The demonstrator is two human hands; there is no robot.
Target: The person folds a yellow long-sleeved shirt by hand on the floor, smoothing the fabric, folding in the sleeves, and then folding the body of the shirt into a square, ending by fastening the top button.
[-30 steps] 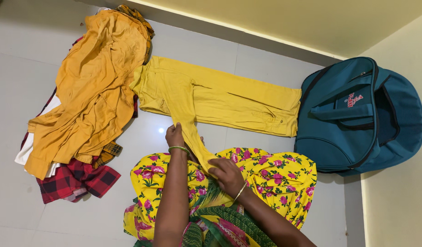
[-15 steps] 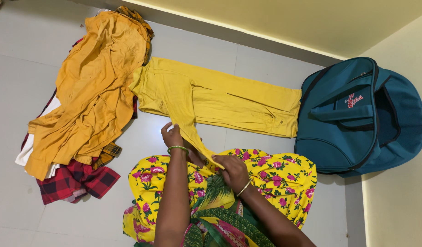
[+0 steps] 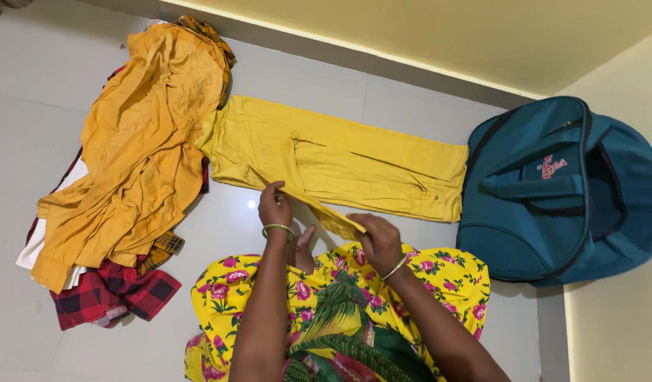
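Head view shows yellow trousers [image 3: 354, 159] spread flat on the pale tiled floor [image 3: 43, 106], waist toward the left, legs running right until the hems lie just beside a teal bag [image 3: 552, 212]. One strip of the trousers' near edge is lifted off the floor and stretched between both hands. The left hand [image 3: 274, 206] pinches that edge with closed fingers, a green bangle on its wrist. The right hand [image 3: 379, 240] grips the other end of the raised strip, fingers curled over it. Both forearms reach out over a yellow floral garment [image 3: 439, 276] worn by the person. To the left lies an orange garment [image 3: 142, 141] atop a heap, with a red checked cloth [image 3: 106, 301] beneath, touching the trousers' waist.
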